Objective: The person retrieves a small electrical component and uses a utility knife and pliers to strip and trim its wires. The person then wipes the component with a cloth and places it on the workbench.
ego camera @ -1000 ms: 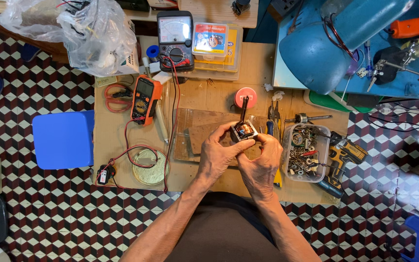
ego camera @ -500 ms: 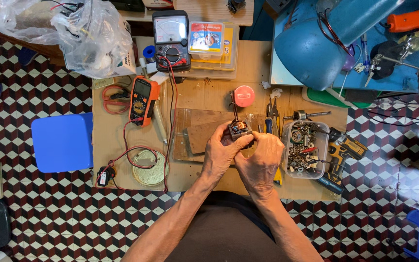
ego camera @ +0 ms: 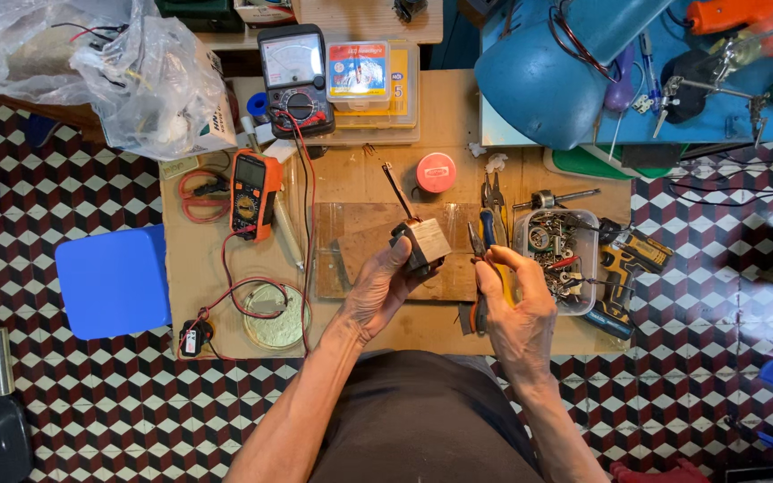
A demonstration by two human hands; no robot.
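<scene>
while left hand (ego camera: 385, 284) fingers clasp a boxy metal block (ego camera: 423, 244) (black rod upright), right hand (ego camera: 516, 300) fingers grip pliers (ego camera: 485, 243)

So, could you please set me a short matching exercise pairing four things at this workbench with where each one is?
Things:
1. metal block
2. pliers
3. orange multimeter
4. clear parts box

Places:
A. by the tabletop's right edge
B. in the left hand
C. lying left of the clear work plate
D. in the right hand

Pairs: 1-B, 2-D, 3-C, 4-A
</scene>
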